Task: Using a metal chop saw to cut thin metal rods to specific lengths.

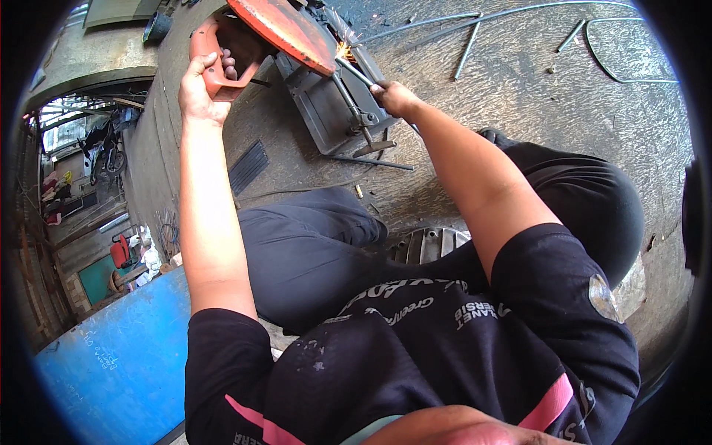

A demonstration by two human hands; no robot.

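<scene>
My left hand [203,95] is wrapped round the orange loop handle [202,44] of a cut-off saw. The saw's orange disc guard [293,37] slants over its dark metal base [311,107]. Bright sparks [344,50] fly at the guard's lower edge. There, a thin metal rod [357,73] lies across the base, and my right hand [397,99] grips it at the near end. A clamp screw with a T-shaped handle [376,148] sticks out of the base toward me. The cutting disc itself is mostly hidden by the guard.
Short rod pieces [467,50] and a long bent rod [593,55] lie on the worn floor to the right. A dark ribbed strip [248,167] is left of the saw. Between my legs sits a round ribbed metal piece [430,245]. A blue panel [126,356] stands lower left.
</scene>
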